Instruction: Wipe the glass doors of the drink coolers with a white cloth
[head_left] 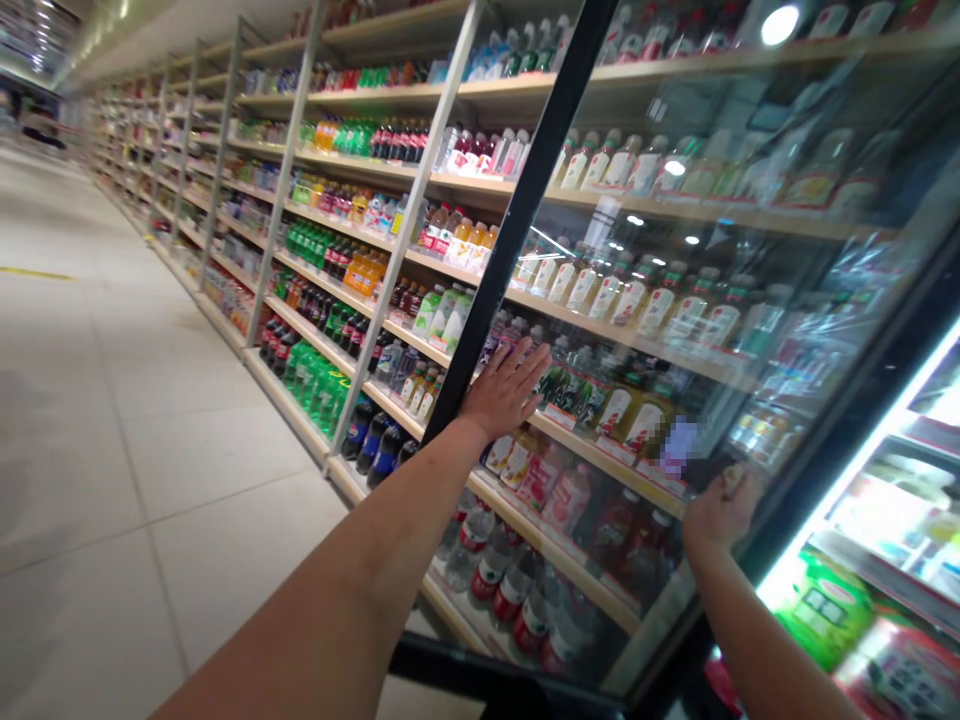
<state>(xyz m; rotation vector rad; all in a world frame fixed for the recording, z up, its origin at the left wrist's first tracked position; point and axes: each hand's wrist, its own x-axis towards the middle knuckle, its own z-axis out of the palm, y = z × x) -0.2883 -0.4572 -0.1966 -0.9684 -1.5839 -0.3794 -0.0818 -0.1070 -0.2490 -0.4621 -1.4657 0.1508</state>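
A glass door in a black frame stands swung open before me, tilted in my view. My left hand lies against the glass beside the frame's left edge, its fingers stretched out and spread. Near the opposite side of the door is my right hand, its fingers curled closed against or close to the glass. What it holds, if anything, I cannot make out. Rows of bottles with pale labels show through the pane.
Long shelves of bottled drinks run away to the far left. At the right a lit refrigerator holds a green package and a red and white package. Pale floor tiles stretch along the shelves. A blurred person is far off.
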